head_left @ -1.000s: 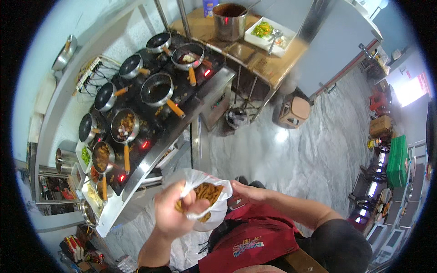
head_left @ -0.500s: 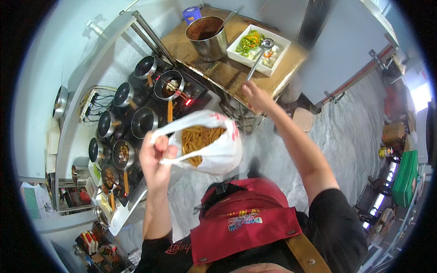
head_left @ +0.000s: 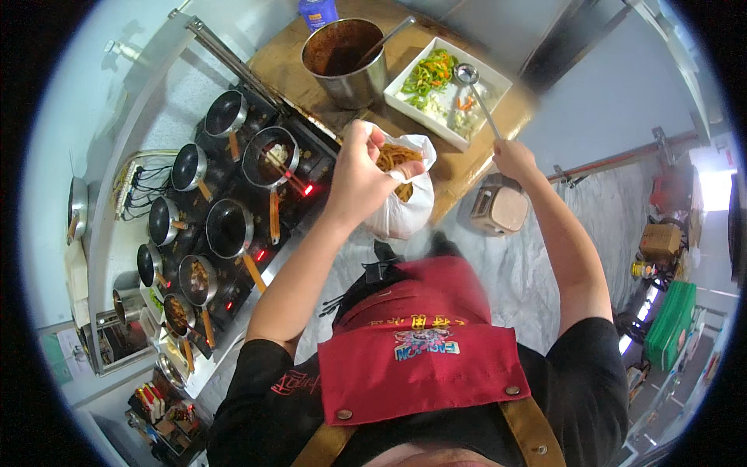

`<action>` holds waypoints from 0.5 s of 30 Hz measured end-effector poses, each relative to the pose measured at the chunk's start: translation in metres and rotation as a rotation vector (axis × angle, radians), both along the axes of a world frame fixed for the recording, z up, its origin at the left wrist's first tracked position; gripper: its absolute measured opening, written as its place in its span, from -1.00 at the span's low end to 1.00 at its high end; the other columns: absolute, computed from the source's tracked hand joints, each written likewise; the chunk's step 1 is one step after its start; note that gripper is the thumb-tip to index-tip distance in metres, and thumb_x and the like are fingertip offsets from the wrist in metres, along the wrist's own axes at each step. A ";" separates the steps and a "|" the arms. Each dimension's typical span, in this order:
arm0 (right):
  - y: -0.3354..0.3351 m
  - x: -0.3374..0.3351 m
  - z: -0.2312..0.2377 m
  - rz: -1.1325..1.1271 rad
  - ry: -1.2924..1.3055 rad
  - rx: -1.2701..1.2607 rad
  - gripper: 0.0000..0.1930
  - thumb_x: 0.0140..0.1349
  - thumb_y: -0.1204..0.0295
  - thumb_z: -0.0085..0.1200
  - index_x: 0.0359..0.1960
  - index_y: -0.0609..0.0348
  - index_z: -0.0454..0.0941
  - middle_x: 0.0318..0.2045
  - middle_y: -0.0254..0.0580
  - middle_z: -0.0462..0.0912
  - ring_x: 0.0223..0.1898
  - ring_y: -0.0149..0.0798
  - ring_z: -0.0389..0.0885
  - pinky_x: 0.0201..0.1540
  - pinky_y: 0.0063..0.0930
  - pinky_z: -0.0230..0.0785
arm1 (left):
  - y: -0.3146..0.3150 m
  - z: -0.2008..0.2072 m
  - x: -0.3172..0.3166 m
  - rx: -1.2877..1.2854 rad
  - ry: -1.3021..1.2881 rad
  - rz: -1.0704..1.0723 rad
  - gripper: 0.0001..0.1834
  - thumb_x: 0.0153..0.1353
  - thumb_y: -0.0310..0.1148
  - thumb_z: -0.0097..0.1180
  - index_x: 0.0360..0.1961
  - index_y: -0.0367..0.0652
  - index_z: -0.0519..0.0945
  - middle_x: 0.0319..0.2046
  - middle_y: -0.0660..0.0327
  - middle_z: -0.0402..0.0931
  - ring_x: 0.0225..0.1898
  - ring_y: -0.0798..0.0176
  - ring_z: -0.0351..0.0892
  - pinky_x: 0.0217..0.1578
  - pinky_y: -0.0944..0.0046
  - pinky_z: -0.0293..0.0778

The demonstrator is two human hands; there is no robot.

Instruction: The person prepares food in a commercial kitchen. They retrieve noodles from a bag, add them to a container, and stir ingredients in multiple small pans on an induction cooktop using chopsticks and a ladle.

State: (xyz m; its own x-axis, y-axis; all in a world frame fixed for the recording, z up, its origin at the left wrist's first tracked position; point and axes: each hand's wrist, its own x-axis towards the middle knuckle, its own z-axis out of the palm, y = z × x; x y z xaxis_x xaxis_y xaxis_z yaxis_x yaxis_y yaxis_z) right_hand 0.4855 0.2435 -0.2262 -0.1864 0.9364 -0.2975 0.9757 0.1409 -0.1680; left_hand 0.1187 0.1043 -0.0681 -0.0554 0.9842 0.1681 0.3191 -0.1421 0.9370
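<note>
My left hand [head_left: 363, 175] grips the handles of a white plastic bag [head_left: 403, 210], which hangs at the table's near edge. Brown noodles [head_left: 398, 156] show through its mouth. In my right hand [head_left: 514, 161] is the handle of a metal ladle [head_left: 467, 75], its bowl over a white tray [head_left: 486, 74]. Sliced green and orange peppers [head_left: 436, 74] lie in the tray's left part, with pale pieces of food nearer me. Left of the tray stands a steel pot [head_left: 354, 92] with dark sauce inside and a utensil leaning on its rim.
Several pans sit on a black cooktop [head_left: 261, 210] at the left, handles pointing towards me; one pan [head_left: 272, 156] holds pale food and chopsticks. A blue tub [head_left: 317, 13] stands behind the pot on the brown table [head_left: 268, 66]. A beige stool [head_left: 500, 208] is beneath its right corner.
My left hand has carried the noodle bag forward and right, to the table's edge. My right hand has moved right, swinging the ladle's handle that way while its bowl stays over the tray.
</note>
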 end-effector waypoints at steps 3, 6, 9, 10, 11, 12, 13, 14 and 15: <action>0.012 0.038 -0.004 0.033 0.004 0.054 -0.81 0.35 0.31 0.13 -0.14 0.11 0.68 -0.14 0.08 0.79 0.00 0.24 0.76 0.04 0.11 0.60 | 0.032 -0.035 0.011 -0.022 0.054 0.020 -0.34 0.09 -0.30 0.73 -0.07 -0.14 0.38 -0.16 0.32 0.35 -0.16 0.42 0.37 -0.08 0.36 0.45; 0.026 0.055 -0.005 0.045 -0.047 0.101 -0.80 0.36 0.37 0.18 -0.06 0.10 0.72 0.06 0.17 0.70 0.09 0.25 0.70 0.09 0.11 0.59 | 0.061 -0.056 0.032 0.026 -0.106 0.052 -0.32 0.07 -0.27 0.74 -0.09 -0.18 0.37 -0.14 0.23 0.42 -0.16 0.34 0.44 -0.06 0.28 0.49; 0.024 0.038 0.018 0.150 0.007 0.461 -0.76 0.35 0.52 0.15 0.00 0.08 0.74 0.24 0.18 0.59 0.19 0.25 0.62 0.21 0.08 0.54 | 0.083 -0.051 0.045 0.048 0.055 0.142 -0.28 0.01 -0.23 0.77 -0.10 -0.20 0.37 -0.19 0.15 0.47 -0.21 0.25 0.50 -0.11 0.17 0.52; 0.029 0.013 0.044 0.206 0.146 0.615 -0.73 0.34 0.57 0.11 0.00 0.08 0.75 0.28 0.14 0.55 0.23 0.25 0.59 0.27 0.05 0.50 | 0.085 -0.054 0.047 0.017 0.033 0.144 -0.27 0.01 -0.22 0.77 -0.10 -0.20 0.37 -0.20 0.15 0.47 -0.21 0.25 0.49 -0.11 0.17 0.53; 0.032 -0.012 0.068 0.224 0.467 0.419 -0.70 0.32 0.62 0.08 0.01 0.09 0.75 0.29 0.16 0.54 0.28 0.23 0.57 0.35 0.00 0.45 | 0.091 -0.056 0.048 -0.002 0.015 0.139 -0.26 0.01 -0.21 0.77 -0.09 -0.20 0.37 -0.20 0.16 0.47 -0.21 0.24 0.49 -0.11 0.17 0.53; 0.031 -0.038 0.090 0.235 0.775 0.210 -0.66 0.30 0.66 0.06 0.03 0.10 0.74 0.30 0.18 0.53 0.33 0.22 0.55 0.43 -0.05 0.41 | 0.097 -0.058 0.049 -0.019 -0.005 0.132 -0.26 0.01 -0.20 0.77 -0.08 -0.20 0.37 -0.20 0.16 0.47 -0.22 0.23 0.49 -0.10 0.16 0.53; 0.027 -0.064 0.110 0.233 0.966 -0.058 -0.67 0.28 0.67 0.05 0.01 0.16 0.72 0.29 0.16 0.55 0.34 0.16 0.55 0.42 -0.10 0.43 | 0.102 -0.049 0.053 -0.012 0.006 0.158 -0.24 0.00 -0.15 0.77 -0.07 -0.20 0.38 -0.19 0.15 0.46 -0.21 0.19 0.48 -0.09 0.13 0.52; 0.022 -0.085 0.120 0.216 1.139 -0.334 -0.68 0.26 0.68 0.05 -0.01 0.21 0.71 0.27 0.15 0.57 0.35 0.11 0.56 0.40 -0.16 0.44 | 0.108 -0.046 0.055 -0.006 0.041 0.163 -0.24 0.00 -0.15 0.77 -0.06 -0.20 0.38 -0.18 0.14 0.46 -0.19 0.18 0.49 -0.08 0.11 0.53; 0.017 -0.106 0.109 0.274 1.210 -0.295 -0.71 0.25 0.71 0.02 -0.05 0.30 0.68 0.14 0.12 0.61 0.23 0.04 0.63 0.27 -0.22 0.51 | 0.117 -0.045 0.056 0.000 0.072 0.163 -0.24 -0.01 -0.16 0.77 -0.05 -0.20 0.39 -0.17 0.13 0.47 -0.18 0.17 0.51 -0.08 0.10 0.54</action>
State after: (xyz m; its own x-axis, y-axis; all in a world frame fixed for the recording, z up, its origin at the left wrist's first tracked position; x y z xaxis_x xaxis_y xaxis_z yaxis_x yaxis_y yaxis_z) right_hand 0.3794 0.2603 -0.1171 -0.6592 0.7519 0.0074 0.1237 0.1182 -0.9853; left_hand 0.1749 0.2217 -0.1133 -0.2020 0.9632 0.1776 0.4038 -0.0833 0.9110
